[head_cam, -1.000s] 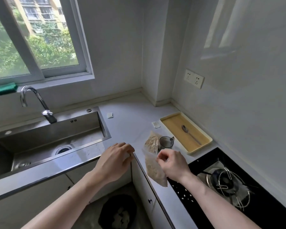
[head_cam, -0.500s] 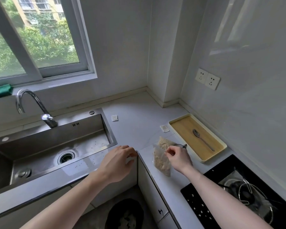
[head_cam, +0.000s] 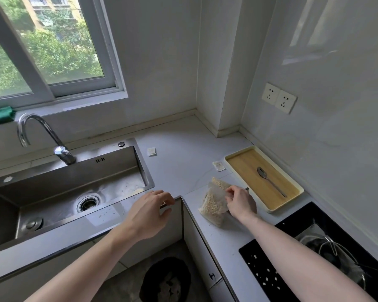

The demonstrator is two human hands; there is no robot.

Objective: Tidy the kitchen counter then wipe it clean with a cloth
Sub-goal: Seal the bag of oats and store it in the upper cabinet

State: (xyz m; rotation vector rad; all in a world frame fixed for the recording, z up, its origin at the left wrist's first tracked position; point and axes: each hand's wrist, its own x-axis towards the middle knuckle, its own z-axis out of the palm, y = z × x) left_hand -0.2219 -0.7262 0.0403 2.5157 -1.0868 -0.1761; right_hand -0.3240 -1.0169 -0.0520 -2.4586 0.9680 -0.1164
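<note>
1. The step in hand appears to be the tidying: the right hand (head_cam: 240, 202) pinches the top edge of a clear bag of grain (head_cam: 214, 205) that rests on the worktop (head_cam: 183, 162), just beside the yellow tray (head_cam: 292, 201).
2. The left hand (head_cam: 150, 211) holds nothing; its fingers are loosely curled over the inner corner of the worktop, near the edge of the sink (head_cam: 74, 188).
3. The tray holds a spoon (head_cam: 268, 179). Two small white packets (head_cam: 151, 151) lie loose on the worktop, one near the sink, the other (head_cam: 219, 166) touching or nearly touching the tray's far corner.
4. A few specks of grain show on the sink's front ledge and in its basin, so wiping is likely not yet begun.
5. A green cloth (head_cam: 0, 115) lies on the window ledge behind the tap (head_cam: 44, 136), well apart from both hands.
6. The next move probably calls for lifting the bag upright by its mouth so nothing spills, setting it away, clearing the packets, then fetching the cloth.
</note>
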